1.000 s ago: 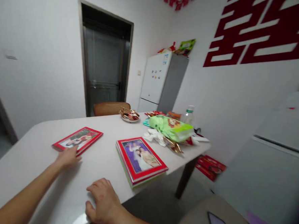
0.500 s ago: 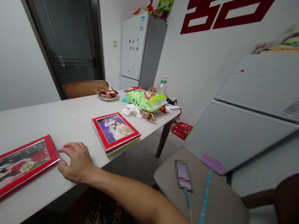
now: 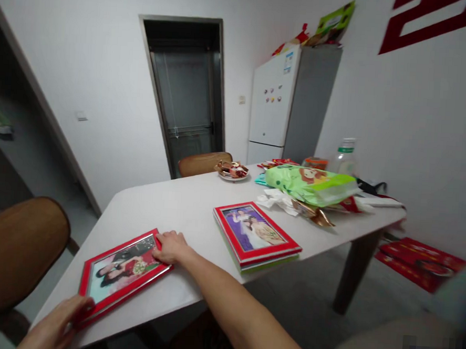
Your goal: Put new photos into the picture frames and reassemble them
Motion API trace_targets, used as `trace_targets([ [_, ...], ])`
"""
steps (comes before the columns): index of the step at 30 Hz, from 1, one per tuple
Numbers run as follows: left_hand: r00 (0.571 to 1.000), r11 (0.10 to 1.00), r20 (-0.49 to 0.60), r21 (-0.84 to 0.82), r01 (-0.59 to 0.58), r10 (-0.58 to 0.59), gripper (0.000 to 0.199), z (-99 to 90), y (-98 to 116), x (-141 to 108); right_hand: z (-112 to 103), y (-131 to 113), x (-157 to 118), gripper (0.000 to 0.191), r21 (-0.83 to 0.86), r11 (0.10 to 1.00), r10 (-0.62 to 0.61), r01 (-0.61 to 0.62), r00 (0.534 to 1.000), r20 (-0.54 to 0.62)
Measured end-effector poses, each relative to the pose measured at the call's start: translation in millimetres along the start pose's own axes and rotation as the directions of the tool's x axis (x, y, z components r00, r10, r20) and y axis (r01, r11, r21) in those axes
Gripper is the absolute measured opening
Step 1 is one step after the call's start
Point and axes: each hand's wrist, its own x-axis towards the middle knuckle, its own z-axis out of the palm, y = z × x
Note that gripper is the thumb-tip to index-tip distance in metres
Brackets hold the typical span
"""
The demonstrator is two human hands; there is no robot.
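Note:
A red picture frame (image 3: 122, 270) with a photo of a couple lies on the white table (image 3: 193, 206) near its front left edge. My right hand (image 3: 173, 247) grips the frame's far right end, fingers bent over the border. At the near left corner my left hand (image 3: 60, 319) has its thumb on top of the border; its other fingers are mostly hidden beneath. To the right of my right hand, a second red picture frame (image 3: 259, 234) rests on top of something with a green edge (image 3: 269, 265).
A green printed pack (image 3: 311, 184), crumpled tissues (image 3: 278, 201), a clear bottle (image 3: 345, 157) and a plate of wrappers (image 3: 232, 172) occupy the table's far right. Wooden chairs (image 3: 18, 256) (image 3: 204, 164) stand at the left and back. A fridge (image 3: 274, 103) is behind.
My view has swung left. My right hand has moved from beside the frame's right end onto it, and my left hand has come into view holding the opposite corner.

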Motion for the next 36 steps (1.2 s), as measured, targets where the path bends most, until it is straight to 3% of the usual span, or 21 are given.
trace_targets([
  [2,1.000,1.000,0.006,0.003,0.010,-0.010,0.040,3.3,-10,-1,3,-8,-9,0.035,-0.024,1.000,-0.015,0.016,1.000,0.016],
  [4,0.996,0.994,-0.057,0.080,0.076,-0.071,0.041,11.1,-9,-2,4,-22,-29,0.029,-0.053,0.998,-0.026,0.028,0.999,0.034],
  [7,0.986,0.984,-0.149,0.145,0.102,-0.080,0.044,28.5,15,-6,0,-46,-76,0.024,-0.087,0.993,-0.070,0.077,0.994,0.085],
  [10,0.990,0.998,-0.138,0.065,-0.025,0.033,0.051,40.4,50,-14,-10,-58,-106,0.034,-0.070,0.982,-0.159,0.176,0.966,0.206],
  [12,0.989,0.995,-0.110,0.000,-0.100,0.099,0.042,40.0,70,-21,-17,-56,-100,0.037,-0.045,0.987,-0.150,0.157,0.980,0.131],
  [15,0.986,0.987,-0.114,-0.097,-0.130,0.118,0.038,31.7,83,-32,-19,-45,-60,0.036,-0.026,0.998,-0.054,0.052,0.997,-0.058],
  [19,0.982,0.980,-0.135,-0.128,-0.151,0.134,0.039,30.8,74,-44,0,-32,-26,0.047,0.003,1.000,0.013,-0.013,1.000,0.007],
  [23,0.966,0.978,-0.162,-0.014,-0.206,0.201,0.054,44.3,63,-54,19,-22,-46,0.032,0.074,0.996,0.050,-0.057,0.995,0.086],
  [27,0.959,0.963,-0.100,-0.011,-0.268,0.266,0.054,49.3,67,-55,14,-10,-75,0.023,0.208,0.958,0.156,-0.199,0.966,0.206],
  [29,0.957,0.958,-0.081,-0.053,-0.284,0.279,0.056,48.5,72,-50,4,-7,-85,0.024,0.405,0.868,0.195,-0.288,0.947,0.255],
  [30,0.958,0.957,-0.086,-0.080,-0.280,0.273,0.056,47.6,75,-48,-2,-6,-90,0.025,0.534,0.777,0.200,-0.335,0.935,0.294],
  [32,0.964,0.955,-0.103,-0.147,-0.257,0.243,0.056,44.6,82,-41,-15,-7,-97,0.030,0.755,0.510,0.182,-0.413,0.909,0.374],
  [34,0.971,0.943,-0.114,-0.236,-0.233,0.211,0.059,37.9,92,-35,-31,-10,-102,0.043,0.870,0.275,0.183,-0.410,0.910,0.371],
  [36,0.975,0.905,-0.097,-0.362,-0.222,0.200,0.069,26.3,106,-28,-49,-17,-104,0.053,0.936,0.154,0.237,-0.316,0.932,0.276],
])
